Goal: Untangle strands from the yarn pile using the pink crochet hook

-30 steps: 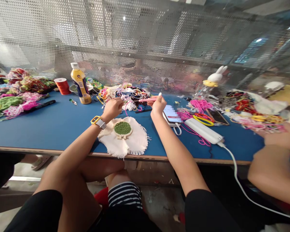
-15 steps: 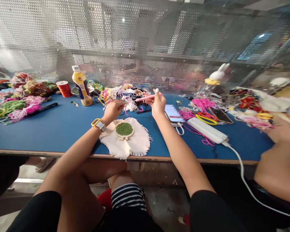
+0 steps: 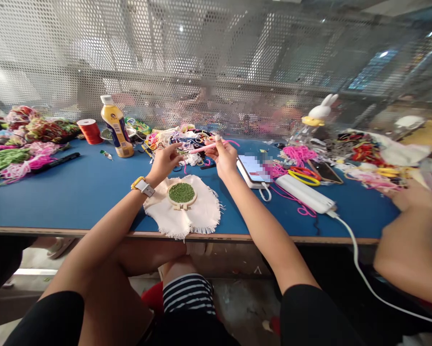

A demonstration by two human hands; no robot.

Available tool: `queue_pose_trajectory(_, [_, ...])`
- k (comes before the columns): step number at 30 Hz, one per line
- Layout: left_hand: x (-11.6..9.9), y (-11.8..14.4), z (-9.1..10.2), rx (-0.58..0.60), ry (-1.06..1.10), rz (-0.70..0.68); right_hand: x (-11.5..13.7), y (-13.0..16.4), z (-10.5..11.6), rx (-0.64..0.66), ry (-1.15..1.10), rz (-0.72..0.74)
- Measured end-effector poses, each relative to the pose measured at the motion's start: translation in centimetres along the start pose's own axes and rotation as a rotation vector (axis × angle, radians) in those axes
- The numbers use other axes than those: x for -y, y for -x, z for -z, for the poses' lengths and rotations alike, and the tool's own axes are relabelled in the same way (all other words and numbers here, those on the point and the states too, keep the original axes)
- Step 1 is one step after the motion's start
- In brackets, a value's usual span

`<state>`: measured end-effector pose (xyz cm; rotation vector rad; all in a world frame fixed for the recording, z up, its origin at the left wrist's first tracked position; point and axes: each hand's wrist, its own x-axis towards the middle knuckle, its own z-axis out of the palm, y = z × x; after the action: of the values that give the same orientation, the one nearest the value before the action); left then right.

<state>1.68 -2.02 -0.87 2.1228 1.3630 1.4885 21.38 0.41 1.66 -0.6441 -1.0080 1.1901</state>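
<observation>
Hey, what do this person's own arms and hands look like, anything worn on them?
Both forearms are bare. Black short sleeves cover the upper arms. The left wrist carries a watch with a yellow case and a grey strap. The left hand and right hand wear no gloves; a light-painted nail shows on the right hand.

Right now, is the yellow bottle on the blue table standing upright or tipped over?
Upright. The yellow bottle stands on its base on the blue table, white cap on top, beside the orange thread spool.
</observation>
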Motion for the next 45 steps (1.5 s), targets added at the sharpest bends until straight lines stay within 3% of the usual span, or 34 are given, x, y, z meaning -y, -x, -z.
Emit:
queue_pose_trajectory(6, [0.1, -0.3, 0.2, 0.039, -0.039, -0.027, -0.1, 0.4, -0.2, 0.056, 0.015, 0.003])
queue_pose_trajectory(11, [0.6, -0.5, 0.1, -0.006, -0.076, -0.074, 0.0, 0.1, -0.2, 0.107, -0.036, -0.037])
queue_pose_trajectory(18, [1.8, -0.7, 0.4, -0.060, 0.005, 0.013, 0.2, -1.2, 1.0, -0.041, 0.023, 0.046])
queue_pose_trajectory(22, [2.1, -0.8, 0.5, -0.057, 0.024, 0.009, 0.4, -1.3, 1.3, -0.011, 0.017, 0.032])
queue_pose_trajectory(33, [1.2, -0.9, 0.9, -0.027, -0.085, 0.002, 0.5, -0.9, 1.1, 0.079, 0.048, 0.038])
queue_pose_trajectory(45, [0.3, -0.8, 1.2, -0.014, -0.139, 0.016, 0.6, -1.1, 1.3, 0.021, 0.073, 0.039])
